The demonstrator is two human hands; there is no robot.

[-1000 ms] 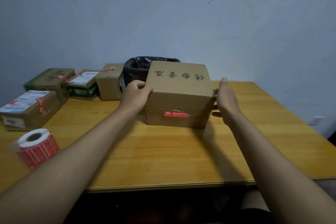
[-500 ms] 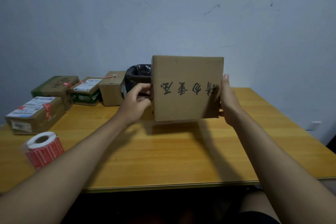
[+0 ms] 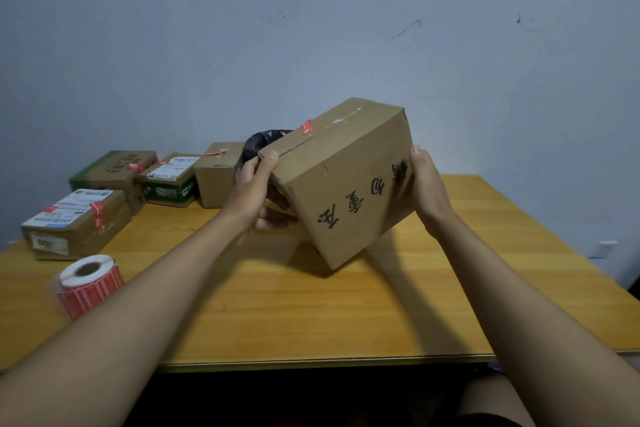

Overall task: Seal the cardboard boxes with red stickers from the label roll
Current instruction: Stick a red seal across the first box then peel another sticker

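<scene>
Half a second before, the cardboard box faced me squarely; now it had tipped, its seam face up and one corner down toward the table. One label roll stood nearest, well to the left of my fingers. My left hand gripped the box's left end, thumb on top; my right hand pressed flat on the other. Better to set it down before peeling. One red sticker crossed its seam. Beyond my left fingers sat four stickered boxes.

Box above table, label roll left.
</scene>
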